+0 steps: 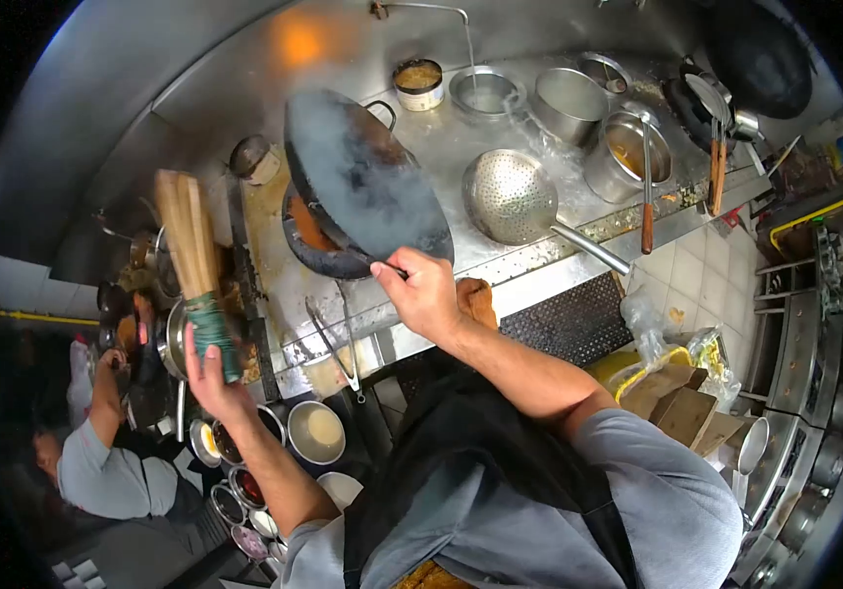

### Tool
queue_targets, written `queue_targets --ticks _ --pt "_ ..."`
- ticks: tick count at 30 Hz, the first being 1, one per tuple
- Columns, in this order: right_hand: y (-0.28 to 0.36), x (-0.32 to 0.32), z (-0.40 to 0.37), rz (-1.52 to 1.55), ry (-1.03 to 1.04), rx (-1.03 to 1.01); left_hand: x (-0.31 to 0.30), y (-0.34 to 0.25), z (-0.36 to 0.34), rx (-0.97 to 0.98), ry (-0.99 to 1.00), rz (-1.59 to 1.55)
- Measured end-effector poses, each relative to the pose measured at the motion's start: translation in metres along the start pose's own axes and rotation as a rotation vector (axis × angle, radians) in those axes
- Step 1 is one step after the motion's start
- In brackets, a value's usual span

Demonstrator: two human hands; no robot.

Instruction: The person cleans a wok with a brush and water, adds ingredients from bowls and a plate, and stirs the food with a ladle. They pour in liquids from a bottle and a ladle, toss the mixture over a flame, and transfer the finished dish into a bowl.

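My left hand [211, 381] is wrapped around a bamboo wok brush [195, 245]. Green cord binds its lower end and the pale bristles point up, left of the stove. Steam rises from a large black wok [367, 182], tilted up on its side over the burner. My right hand [421, 294] is closed at the wok's near edge, thumb on top; the exact grip point is partly covered by the fingers. Beneath the wok, a dark round pan or burner ring [308, 240] shows a orange-brown inside. A perforated strainer [510, 196] lies on the steel stove top right of the wok.
Water runs from a faucet [468, 39] into a metal pot [487, 93]. Another pot [627, 152] holds brown liquid and a ladle. Tongs [338, 344] hang at the stove's front edge. A co-worker [122, 471] stands at the left, near several bowls of ingredients. Cardboard boxes [681, 417] sit at the right.
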State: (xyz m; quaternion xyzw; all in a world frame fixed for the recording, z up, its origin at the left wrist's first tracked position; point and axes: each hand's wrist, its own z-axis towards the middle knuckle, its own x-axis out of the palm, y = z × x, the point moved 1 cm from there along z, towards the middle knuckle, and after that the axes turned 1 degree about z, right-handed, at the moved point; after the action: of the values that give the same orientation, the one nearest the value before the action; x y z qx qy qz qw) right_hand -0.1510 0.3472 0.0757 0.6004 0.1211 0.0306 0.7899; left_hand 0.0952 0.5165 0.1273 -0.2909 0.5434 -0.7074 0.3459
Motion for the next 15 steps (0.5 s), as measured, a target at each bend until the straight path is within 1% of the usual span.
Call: queue_targets --ticks 1,2,3,4,6,8,10,11,12,13,14,15 --pt "-0.002 0.004 0.005 -0.049 0.031 -0.072 0.002 -0.002 0.014 0.013 0.023 -0.097" --pt "-0.004 0.007 0.009 -0.098 0.065 -0.141 0.007 -0.003 0.031 0.071 0.014 -0.164" --pt "-0.012 0.015 0.011 -0.171 0.087 -0.228 0.022 -0.014 0.048 0.086 0.018 -0.148" --pt "-0.022 0.019 0.014 -0.181 0.092 -0.221 0.041 -0.027 0.066 0.103 0.018 -0.131" --pt "-0.04 0.032 0.016 -0.408 0.252 -0.422 0.055 -0.042 0.117 0.023 0.172 0.151" --pt "-0.064 0.044 0.019 -0.461 0.312 -0.448 0.068 -0.045 0.186 0.052 0.244 0.338" --pt "-0.086 0.053 0.022 -0.546 0.445 -0.525 0.103 -0.047 0.233 0.1 0.162 0.484" --pt "-0.097 0.061 0.024 -0.547 0.454 -0.514 0.117 -0.036 0.255 0.118 0.131 0.513" --pt "-0.108 0.072 0.027 -0.594 0.507 -0.507 0.13 -0.023 0.277 0.137 0.097 0.542" --pt "-0.115 0.081 0.029 -0.64 0.56 -0.5 0.143 0.0 0.297 0.139 0.081 0.449" --pt "-0.117 0.088 0.033 -0.64 0.568 -0.494 0.153 0.032 0.309 0.142 0.063 0.357" --pt "-0.119 0.095 0.037 -0.664 0.605 -0.429 0.166 0.06 0.305 0.079 0.065 0.307"
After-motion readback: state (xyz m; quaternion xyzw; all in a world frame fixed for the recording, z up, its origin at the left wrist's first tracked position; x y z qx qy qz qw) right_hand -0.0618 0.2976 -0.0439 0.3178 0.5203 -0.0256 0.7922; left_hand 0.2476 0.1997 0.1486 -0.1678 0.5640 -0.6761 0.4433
